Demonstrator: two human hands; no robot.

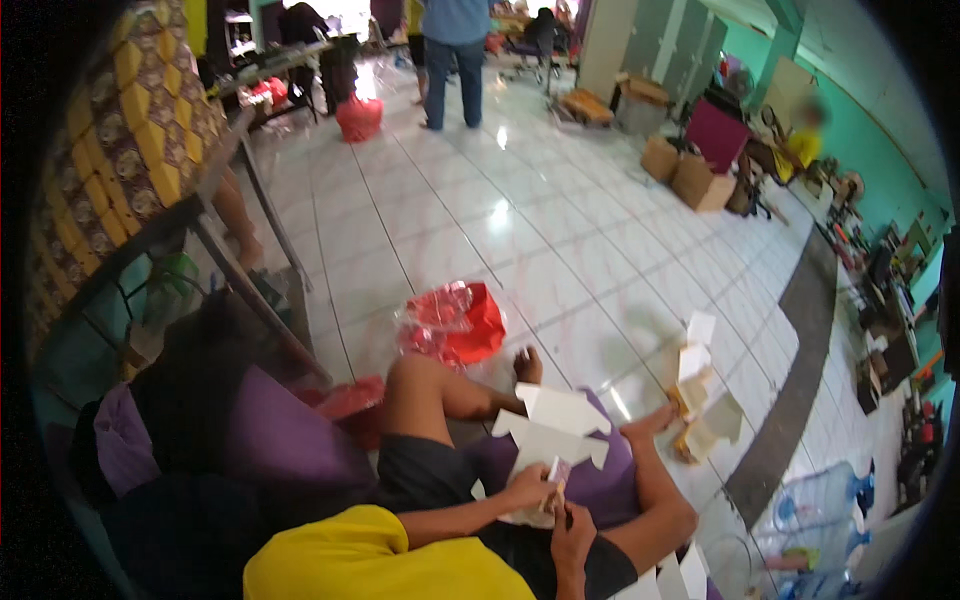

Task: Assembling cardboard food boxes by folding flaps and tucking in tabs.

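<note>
My left hand is closed, pinching a small pinkish-white piece whose kind I cannot make out. Just below and to the right of it, my right hand is also closed, with its fingertips drawn together near the lower end of that piece. What these fingertips grip is too small to tell. Both hands are above an unfolded white carton, its flaps spread out between my legs. Under the carton lies a rounded purple surface.
Small open cartons stand on the tiled floor by my foot. A red plastic bag lies ahead. Large clear water bottles are at the right, a metal-framed table at the left. One person stands far off; another sits at the right.
</note>
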